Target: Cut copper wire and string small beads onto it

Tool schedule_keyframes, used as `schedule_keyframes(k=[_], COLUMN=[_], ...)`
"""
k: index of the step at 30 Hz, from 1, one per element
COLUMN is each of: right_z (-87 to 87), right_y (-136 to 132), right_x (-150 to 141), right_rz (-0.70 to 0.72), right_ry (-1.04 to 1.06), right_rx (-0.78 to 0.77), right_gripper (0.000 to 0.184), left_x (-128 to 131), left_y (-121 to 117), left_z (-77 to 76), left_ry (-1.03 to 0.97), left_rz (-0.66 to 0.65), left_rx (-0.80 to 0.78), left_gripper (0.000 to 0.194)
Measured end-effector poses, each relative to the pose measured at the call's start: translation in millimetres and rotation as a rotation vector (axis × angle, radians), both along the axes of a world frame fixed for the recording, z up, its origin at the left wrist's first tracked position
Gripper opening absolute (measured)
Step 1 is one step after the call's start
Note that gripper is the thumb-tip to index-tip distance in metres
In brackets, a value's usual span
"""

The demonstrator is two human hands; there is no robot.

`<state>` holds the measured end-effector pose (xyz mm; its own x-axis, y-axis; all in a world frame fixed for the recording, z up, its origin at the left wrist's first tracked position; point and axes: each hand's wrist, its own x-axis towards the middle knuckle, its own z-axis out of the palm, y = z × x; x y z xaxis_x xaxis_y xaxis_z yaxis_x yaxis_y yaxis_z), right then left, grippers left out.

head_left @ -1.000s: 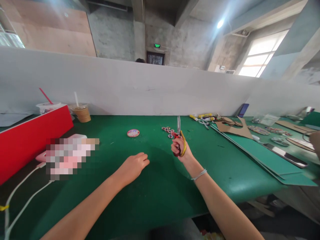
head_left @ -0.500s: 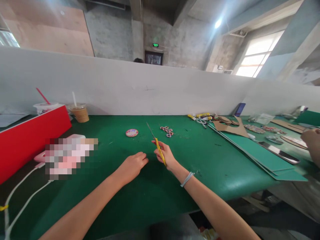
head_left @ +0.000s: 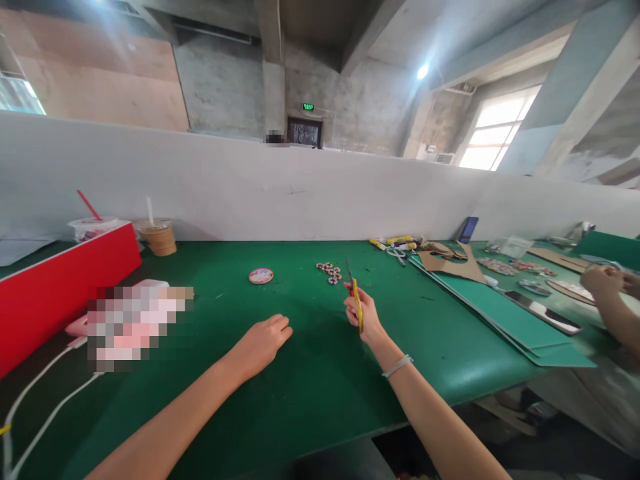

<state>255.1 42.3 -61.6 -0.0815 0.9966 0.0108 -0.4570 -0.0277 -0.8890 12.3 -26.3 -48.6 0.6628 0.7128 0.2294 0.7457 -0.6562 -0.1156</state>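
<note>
Over the green bench (head_left: 320, 407), in the head view, a pair of scissors (head_left: 358, 305) is gripped by the right hand (head_left: 369, 317), its fingers bent around the red and yellow handles. The blades are pointed away from the person and seen nearly edge-on, so whether they are parted cannot be told.

Just beyond the right fingers and slightly to their left, a cluster of small patterned pieces (head_left: 330, 272) is seen lying on the bench; no contact with the blades can be made out. To the left of the scissors, the left hand (head_left: 267, 341) is placed low at the bench, its fingers curled downward with the tips hidden; how far they are closed, or whether anything is pinched, cannot be told. Beyond the left fingers and slightly to their left, a round patterned disc (head_left: 261, 275) is found lying flat.

Well to the right of the right fingers, green boards (head_left: 500, 313) are stacked, with a piece of cut cardboard (head_left: 453, 263) beyond; farther right, another person's hand (head_left: 603, 283) is seen.

The step in hand is judged to be scissor handling, with nothing seen between the blades. For any cut, a piece would need to be steadied by the left fingers and the blades aligned with its edge.
</note>
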Motion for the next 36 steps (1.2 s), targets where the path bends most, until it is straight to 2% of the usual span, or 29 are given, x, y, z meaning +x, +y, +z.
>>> schedule_keyframes(k=[3, 8, 17, 21, 24, 28, 32, 36], right_z=[4.8, 11.5, 3.4, 0.8, 1.0, -0.1, -3.6, -4.0], right_y=[1.2, -6.1, -23.2, -26.7, -25.9, -20.7, -17.6, -20.2], right_x=[-2.3, -32.8, -74.6, -81.0, -74.5, -49.6, -23.6, -7.2], right_rz=[-0.008, 0.204, 0.408, 0.415, 0.381, 0.28, 0.202, 0.145], right_ry=[0.072, 0.196, 0.156, 0.073, 0.056, 0.019, 0.057, 0.095], right_rx=[0.052, 0.013, 0.043, 0.009, -0.019, -0.033, -0.112, -0.102], right_gripper=[0.053, 0.052, 0.054, 0.058, 0.06, 0.06, 0.06, 0.055], left_x=[1.7, 6.5, 9.0, 8.9, 9.7, 11.4, 10.7, 8.1], left_y=[-2.7, -5.9, -2.9, -1.8, -1.5, -2.4, -3.7, -4.2], left_z=[4.7, 9.3, -5.2, -9.0, -9.5, -8.1, -4.9, -3.3], left_ry=[0.053, 0.162, 0.2, 0.186, 0.186, 0.205, 0.203, 0.175], left_rz=[0.006, -0.027, -0.115, -0.131, -0.118, -0.09, -0.062, -0.077], left_rx=[0.028, 0.119, 0.242, 0.265, 0.278, 0.274, 0.241, 0.227], left_gripper=[0.026, 0.018, 0.018, 0.018, 0.021, 0.021, 0.02, 0.023])
